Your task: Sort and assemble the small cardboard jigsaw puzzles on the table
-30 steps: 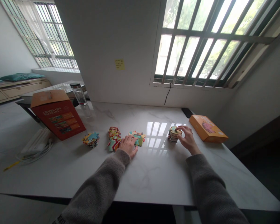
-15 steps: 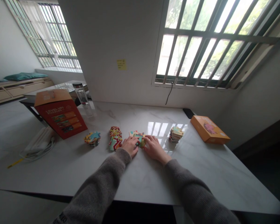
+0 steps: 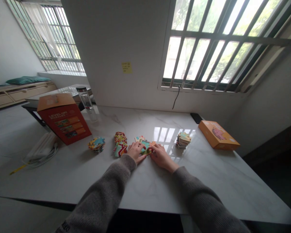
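Note:
Both my hands meet at a small cluster of joined puzzle pieces point(image 3: 144, 145) lying flat on the white marble table point(image 3: 160, 184). My left hand point(image 3: 135, 152) rests on its left side with fingers curled over the pieces. My right hand point(image 3: 161, 156) presses a piece against the cluster's right edge with pinched fingertips. A stack of puzzle pieces point(image 3: 183, 140) stands to the right of my hands. Two more colourful piles lie to the left, one near point(image 3: 120, 144) and one further off point(image 3: 96, 144).
A red puzzle box point(image 3: 64, 119) stands tilted at the left, with a clear bottle point(image 3: 86, 101) behind it. An orange flat box point(image 3: 218, 135) lies at the right. White cables point(image 3: 40, 152) lie at the left edge. A dark phone point(image 3: 196, 117) sits near the wall.
My right hand left the stack on the right and came over to the middle cluster beside my left hand. Since then both hands have only shifted slightly on the pieces.

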Tool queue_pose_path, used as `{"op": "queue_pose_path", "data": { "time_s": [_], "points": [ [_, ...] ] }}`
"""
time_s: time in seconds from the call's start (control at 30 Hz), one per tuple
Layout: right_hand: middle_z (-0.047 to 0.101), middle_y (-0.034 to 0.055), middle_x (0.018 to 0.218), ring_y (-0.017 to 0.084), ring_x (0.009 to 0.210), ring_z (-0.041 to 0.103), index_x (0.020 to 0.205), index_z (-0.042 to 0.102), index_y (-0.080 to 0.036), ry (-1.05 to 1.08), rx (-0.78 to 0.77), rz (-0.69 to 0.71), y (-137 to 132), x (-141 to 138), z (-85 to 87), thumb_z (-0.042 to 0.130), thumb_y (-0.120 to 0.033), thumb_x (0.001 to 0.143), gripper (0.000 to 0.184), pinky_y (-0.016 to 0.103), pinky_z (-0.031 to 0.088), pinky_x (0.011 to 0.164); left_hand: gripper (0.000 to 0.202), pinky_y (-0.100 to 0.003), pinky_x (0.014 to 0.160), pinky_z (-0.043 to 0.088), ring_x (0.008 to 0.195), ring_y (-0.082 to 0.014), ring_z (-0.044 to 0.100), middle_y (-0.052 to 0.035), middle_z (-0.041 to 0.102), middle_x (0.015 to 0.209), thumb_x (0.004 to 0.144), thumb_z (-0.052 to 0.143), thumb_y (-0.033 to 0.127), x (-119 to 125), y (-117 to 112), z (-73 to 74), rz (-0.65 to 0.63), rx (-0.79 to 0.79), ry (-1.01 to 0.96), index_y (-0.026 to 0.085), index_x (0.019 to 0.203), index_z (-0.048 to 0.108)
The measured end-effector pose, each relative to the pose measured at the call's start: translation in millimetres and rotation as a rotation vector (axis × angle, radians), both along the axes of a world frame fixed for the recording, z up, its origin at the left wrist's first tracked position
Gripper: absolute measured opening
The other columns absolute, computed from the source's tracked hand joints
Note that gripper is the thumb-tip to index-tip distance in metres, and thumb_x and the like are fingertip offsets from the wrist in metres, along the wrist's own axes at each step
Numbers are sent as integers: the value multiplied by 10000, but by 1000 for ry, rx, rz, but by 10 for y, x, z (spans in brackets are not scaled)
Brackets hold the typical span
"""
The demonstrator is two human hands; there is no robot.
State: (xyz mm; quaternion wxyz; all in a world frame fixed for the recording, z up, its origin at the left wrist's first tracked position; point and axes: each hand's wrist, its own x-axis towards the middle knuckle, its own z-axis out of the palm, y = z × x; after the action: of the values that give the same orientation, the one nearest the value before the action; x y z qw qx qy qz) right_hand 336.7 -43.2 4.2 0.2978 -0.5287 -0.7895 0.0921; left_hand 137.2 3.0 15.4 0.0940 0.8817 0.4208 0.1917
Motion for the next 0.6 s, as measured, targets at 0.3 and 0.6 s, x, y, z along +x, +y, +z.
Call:
{"op": "queue_pose_path", "data": {
  "time_s": [0.3, 0.6],
  "points": [
    [571, 79, 1323, 249, 1262, 503, 1333, 520, -305, 152, 84, 265, -95, 252, 177, 685, -210, 857, 513, 474, 471, 1060, 292, -404, 935, 482, 1022, -251, 545, -85, 568, 1079, 679, 699, 150, 13, -2, -23, -296, 162, -370, 199, 931, 560],
    [602, 89, 1261, 249, 1217, 531, 1247, 571, -270, 169, 120, 225, -142, 219, 269, 666, -172, 829, 440, 458, 481, 1028, 206, -387, 948, 498, 1045, -242, 560, -87, 542, 1064, 738, 681, 222, 20, -66, 83, -290, 73, -463, 200, 916, 580]
  ]
}}
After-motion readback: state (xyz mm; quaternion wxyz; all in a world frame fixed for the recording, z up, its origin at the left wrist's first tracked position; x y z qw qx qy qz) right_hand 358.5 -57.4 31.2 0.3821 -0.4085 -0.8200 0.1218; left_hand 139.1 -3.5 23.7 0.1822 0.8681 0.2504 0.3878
